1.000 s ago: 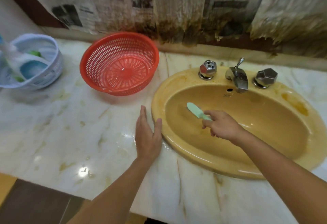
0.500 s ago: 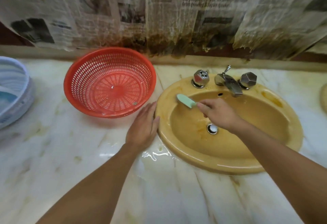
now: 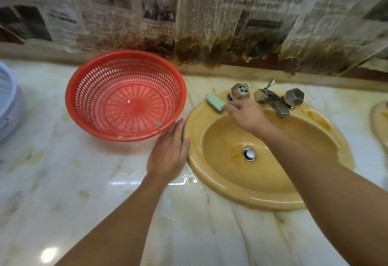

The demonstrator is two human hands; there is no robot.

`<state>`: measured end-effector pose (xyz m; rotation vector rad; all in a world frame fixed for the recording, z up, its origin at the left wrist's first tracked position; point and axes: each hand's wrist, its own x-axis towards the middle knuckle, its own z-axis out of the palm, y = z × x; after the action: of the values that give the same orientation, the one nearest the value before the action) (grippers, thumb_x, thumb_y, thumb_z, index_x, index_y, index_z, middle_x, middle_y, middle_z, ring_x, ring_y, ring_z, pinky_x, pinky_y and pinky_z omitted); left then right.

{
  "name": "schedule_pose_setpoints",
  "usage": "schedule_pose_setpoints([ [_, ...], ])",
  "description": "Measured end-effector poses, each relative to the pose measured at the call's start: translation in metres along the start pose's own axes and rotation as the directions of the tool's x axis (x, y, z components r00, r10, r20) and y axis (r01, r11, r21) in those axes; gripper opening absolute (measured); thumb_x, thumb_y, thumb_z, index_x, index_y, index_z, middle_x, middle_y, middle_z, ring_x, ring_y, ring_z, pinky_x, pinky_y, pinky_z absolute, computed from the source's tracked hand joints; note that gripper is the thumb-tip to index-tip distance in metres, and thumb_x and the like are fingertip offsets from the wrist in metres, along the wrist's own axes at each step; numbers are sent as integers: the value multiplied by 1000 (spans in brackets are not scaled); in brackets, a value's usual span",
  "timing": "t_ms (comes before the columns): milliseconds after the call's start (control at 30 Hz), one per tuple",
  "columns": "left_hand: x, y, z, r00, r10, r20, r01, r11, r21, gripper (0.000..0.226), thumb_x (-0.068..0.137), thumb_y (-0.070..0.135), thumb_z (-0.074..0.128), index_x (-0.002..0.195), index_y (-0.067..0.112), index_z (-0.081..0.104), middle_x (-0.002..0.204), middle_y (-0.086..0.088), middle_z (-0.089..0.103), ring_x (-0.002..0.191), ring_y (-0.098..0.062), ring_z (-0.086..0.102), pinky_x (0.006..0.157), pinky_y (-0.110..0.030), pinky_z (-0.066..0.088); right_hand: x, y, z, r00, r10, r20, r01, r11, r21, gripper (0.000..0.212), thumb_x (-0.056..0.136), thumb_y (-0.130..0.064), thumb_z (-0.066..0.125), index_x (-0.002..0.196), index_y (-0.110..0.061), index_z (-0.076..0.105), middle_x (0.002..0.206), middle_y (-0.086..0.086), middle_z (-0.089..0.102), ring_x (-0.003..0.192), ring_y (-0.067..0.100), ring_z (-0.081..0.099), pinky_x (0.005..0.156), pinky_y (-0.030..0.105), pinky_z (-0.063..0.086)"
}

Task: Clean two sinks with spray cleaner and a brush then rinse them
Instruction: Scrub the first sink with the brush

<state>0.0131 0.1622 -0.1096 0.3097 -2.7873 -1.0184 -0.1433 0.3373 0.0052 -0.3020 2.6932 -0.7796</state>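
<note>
A yellow oval sink is set in the marble counter, with a metal drain at its bottom. My right hand grips the handle of a pale green brush, whose head lies on the sink's back left rim beside the left tap knob. My left hand rests flat on the counter with straight fingers, its thumb touching the sink's left edge. The rim of a second yellow sink shows at the right border. No spray bottle is visible.
A red plastic basket stands on the counter just left of the sink, near my left hand. A chrome spout and right knob sit behind the bowl. A white basket is at the left edge. Stained newspaper covers the wall.
My right hand has carried the brush from inside the bowl up and back to the rim by the left knob. My left hand stays on the counter. The camera has shifted right.
</note>
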Motion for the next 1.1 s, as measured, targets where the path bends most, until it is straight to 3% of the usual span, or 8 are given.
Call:
schedule_pose_setpoints([
  [67,0,1,-1,1000,-2,2,2,1000,-3,59,107,40,33,160,18,23,164,0,30,152,-12,20,122,-22,9,-1,-2,-1,993,-24,116,17,998,58,29,101,-34,57,120,-20,73,87,0,67,66,15,54,55,25,42],
  [200,-1,1,-1,1000,-7,7,8,1000,-6,60,106,44,29,160,19,24,164,0,30,152,-12,20,123,-25,12,25,-7,-5,990,62,-126,-86,977,-194,32,100,-39,53,120,-22,72,87,4,69,72,20,62,54,29,43],
  [333,0,2,-1,1000,-11,3,11,1000,-4,61,104,47,26,159,20,27,163,0,32,152,-11,22,124,-27,14,32,-17,-3,990,-31,135,45,994,-103,29,98,-39,59,116,-23,75,93,2,70,64,12,54,54,23,42],
  [433,1,1,-1,1000,-9,10,9,1000,4,64,103,48,25,159,19,28,163,0,33,152,-12,22,124,-27,14,30,-9,-2,997,13,-71,-22,992,-127,31,100,-36,54,117,-19,74,95,6,71,72,17,59,60,28,46],
  [567,1,1,-1,1000,-1,3,1,1000,10,63,102,46,27,159,19,29,163,-1,33,152,-12,22,124,-24,11,4,0,4,974,-29,225,0,992,128,19,97,-35,63,109,-29,77,69,-3,59,49,6,46,46,18,37],
  [700,1,1,0,1000,-7,4,7,1000,14,63,102,47,27,158,18,31,162,-1,35,152,-13,23,123,-24,11,-10,24,9,985,52,-166,-40,996,76,23,94,-36,60,107,-31,79,70,-2,69,56,14,52,50,26,39],
  [833,1,0,1,1000,-5,0,5,1000,20,59,104,44,30,157,17,33,162,-1,35,152,-11,22,122,-21,8,-27,38,14,994,4,-114,8,994,106,22,94,-37,62,108,-33,78,90,6,76,83,26,66,72,36,54],
  [1100,1,3,-2,1000,-19,7,19,1000,0,58,104,44,30,155,17,37,162,1,34,151,-10,23,122,-20,9,-24,25,15,991,61,-120,-51,995,90,24,92,-40,61,100,-27,80,76,13,71,62,19,55,56,30,41],
])
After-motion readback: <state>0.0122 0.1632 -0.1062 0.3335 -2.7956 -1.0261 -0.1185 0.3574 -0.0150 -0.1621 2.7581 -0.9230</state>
